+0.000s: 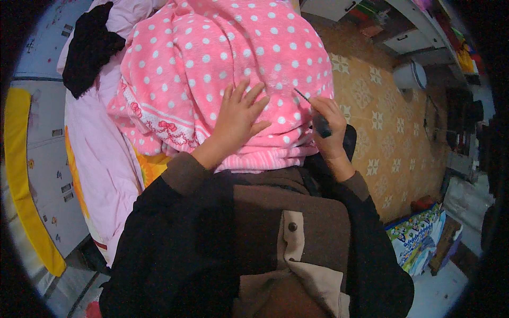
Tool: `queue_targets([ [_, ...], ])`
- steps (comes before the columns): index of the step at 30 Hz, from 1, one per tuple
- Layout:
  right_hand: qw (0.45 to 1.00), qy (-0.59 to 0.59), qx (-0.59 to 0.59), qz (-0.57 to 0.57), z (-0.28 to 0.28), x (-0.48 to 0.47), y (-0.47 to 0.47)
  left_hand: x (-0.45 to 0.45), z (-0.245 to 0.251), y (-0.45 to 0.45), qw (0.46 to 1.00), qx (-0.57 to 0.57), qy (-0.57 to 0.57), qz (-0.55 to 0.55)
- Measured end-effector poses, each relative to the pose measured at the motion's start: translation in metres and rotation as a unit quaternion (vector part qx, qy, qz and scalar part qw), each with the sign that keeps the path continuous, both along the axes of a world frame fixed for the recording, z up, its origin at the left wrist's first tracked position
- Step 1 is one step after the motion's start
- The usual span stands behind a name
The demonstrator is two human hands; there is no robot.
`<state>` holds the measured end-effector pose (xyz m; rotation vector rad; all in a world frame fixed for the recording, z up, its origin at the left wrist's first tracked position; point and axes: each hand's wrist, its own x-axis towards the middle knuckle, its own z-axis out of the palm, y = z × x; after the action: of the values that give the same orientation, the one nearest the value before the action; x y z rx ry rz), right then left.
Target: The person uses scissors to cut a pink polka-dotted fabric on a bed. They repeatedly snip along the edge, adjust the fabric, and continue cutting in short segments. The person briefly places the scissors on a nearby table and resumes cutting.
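A pink fleece blanket (206, 39) with white dots lies rumpled over the lap and the bed before me. Its white trim bears red bows. My left hand (238, 113) rests flat on the blanket with the fingers spread, holding nothing. Over the blanket's right side, my right hand (332, 123) grips a slim tool (302, 95) whose thin dark tip points up and left. A dark, rounded handle end shows beneath the palm. The fingers hide the tool's middle, so its exact kind is unclear.
To the left lie pale pink bedding (99, 159) and a black cloth (91, 47), beside a cabinet (55, 159) edged by a yellow strip (24, 179). On the right, a white bucket (409, 75) stands on the patterned floor (373, 119), with a printed bag (417, 234) nearer me.
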<state>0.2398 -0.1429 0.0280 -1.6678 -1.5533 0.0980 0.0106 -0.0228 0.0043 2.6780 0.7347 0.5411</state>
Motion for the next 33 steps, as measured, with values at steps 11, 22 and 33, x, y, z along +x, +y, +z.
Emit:
queue_targets([
  [11, 0.982, 0.126, 0.001, -0.142, -0.004, 0.029, -0.036, 0.006, 0.008, -0.005, 0.989, 0.007, -0.092, -0.112],
  [22, 0.980, 0.145, 0.010, -0.135, 0.002, 0.031, -0.037, 0.010, 0.019, 0.011, 0.974, 0.019, -0.088, -0.209],
  [33, 0.974, 0.202, -0.037, 0.100, 0.025, -0.009, -0.003, -0.021, 0.027, -0.020, 0.975, 0.043, -0.048, -0.211],
])
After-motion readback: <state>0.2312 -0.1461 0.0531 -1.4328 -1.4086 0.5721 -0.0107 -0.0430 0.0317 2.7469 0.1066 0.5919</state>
